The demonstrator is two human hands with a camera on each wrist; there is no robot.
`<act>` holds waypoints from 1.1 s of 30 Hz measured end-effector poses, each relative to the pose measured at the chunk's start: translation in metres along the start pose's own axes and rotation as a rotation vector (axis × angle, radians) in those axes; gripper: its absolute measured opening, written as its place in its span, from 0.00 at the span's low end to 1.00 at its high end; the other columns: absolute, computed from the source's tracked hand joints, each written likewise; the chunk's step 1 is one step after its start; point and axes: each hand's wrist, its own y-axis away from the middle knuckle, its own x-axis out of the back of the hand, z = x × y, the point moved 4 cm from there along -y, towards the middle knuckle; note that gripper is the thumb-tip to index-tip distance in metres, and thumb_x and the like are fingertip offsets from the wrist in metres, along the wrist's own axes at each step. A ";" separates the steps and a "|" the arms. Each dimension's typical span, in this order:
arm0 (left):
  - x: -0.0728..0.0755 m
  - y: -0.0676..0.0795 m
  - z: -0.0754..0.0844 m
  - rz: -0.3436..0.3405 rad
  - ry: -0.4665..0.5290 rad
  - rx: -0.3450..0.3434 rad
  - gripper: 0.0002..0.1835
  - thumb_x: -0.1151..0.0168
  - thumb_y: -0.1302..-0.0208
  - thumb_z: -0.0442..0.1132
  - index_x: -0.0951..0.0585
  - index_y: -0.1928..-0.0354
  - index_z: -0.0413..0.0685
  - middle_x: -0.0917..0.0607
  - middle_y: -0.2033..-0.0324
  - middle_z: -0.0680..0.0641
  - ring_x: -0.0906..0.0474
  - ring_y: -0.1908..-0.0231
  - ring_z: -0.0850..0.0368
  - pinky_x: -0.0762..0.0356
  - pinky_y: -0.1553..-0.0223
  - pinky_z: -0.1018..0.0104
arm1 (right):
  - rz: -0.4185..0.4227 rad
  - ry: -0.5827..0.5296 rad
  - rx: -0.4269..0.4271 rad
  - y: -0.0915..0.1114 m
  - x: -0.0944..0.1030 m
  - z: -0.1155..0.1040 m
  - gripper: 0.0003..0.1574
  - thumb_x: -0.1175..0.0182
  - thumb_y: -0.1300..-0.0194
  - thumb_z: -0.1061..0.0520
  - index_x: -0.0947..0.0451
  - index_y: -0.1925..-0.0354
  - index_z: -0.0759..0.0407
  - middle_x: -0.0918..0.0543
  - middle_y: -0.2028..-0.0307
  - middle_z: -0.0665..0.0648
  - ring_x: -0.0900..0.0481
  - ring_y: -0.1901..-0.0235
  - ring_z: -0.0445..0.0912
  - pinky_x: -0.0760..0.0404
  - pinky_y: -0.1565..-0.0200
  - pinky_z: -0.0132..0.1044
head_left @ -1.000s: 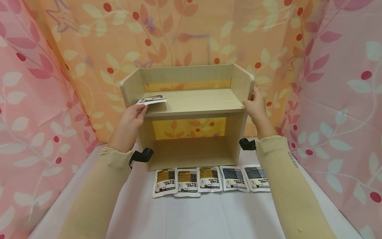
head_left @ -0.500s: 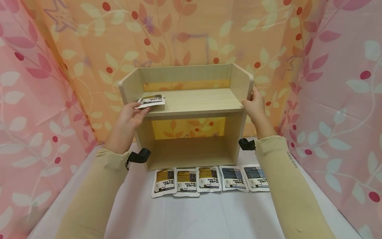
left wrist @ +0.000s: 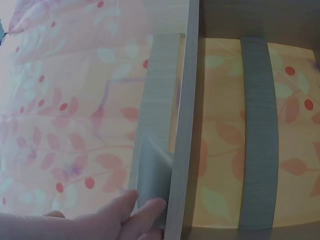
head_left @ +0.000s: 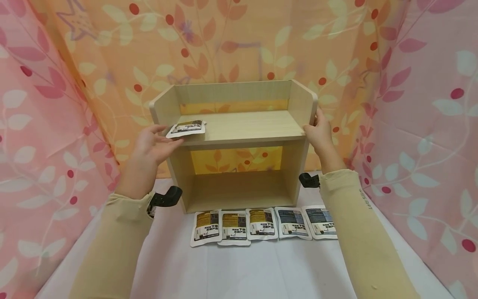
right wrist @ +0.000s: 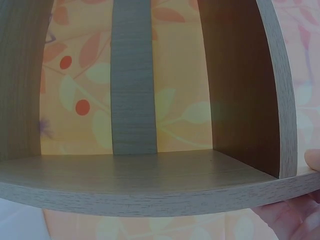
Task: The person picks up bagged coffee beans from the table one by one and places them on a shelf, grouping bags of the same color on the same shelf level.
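A white-edged pouch (head_left: 186, 128) with a yellow-brown and white label lies at the left end of the upper board of a light wooden shelf unit (head_left: 242, 124), its near edge close to the board's front. My left hand (head_left: 149, 147) is right beside it, fingers loosely spread and the thumb below the pouch's near edge. In the left wrist view, the fingertips (left wrist: 152, 207) overlap the pouch's pale underside (left wrist: 154, 175). At the unit's right side, my right hand (head_left: 320, 132) grips the side panel, thumb at the front edge; most of its fingers are hidden behind the panel.
Several similar pouches lie in a row on the white cloth before the unit: yellow-brown ones (head_left: 234, 227) to the left, dark blue ones (head_left: 293, 223) to the right. The right sleeve (head_left: 358, 224) partly covers the last. Patterned curtains (head_left: 425, 137) stand close around.
My left hand has loosened its pinch on the pouch and drawn back to the left, fingers spreading. The pouch has tipped lower onto the upper board. My right hand has stayed on the side panel.
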 end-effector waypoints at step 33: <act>0.006 0.011 -0.012 -0.076 -0.017 -0.043 0.39 0.61 0.23 0.38 0.73 0.25 0.62 0.67 0.25 0.55 0.64 0.26 0.58 0.57 0.29 0.67 | -0.001 0.005 0.013 0.001 0.002 -0.002 0.44 0.54 0.38 0.72 0.44 0.26 0.50 0.27 0.42 0.70 0.28 0.46 0.55 0.27 0.43 0.50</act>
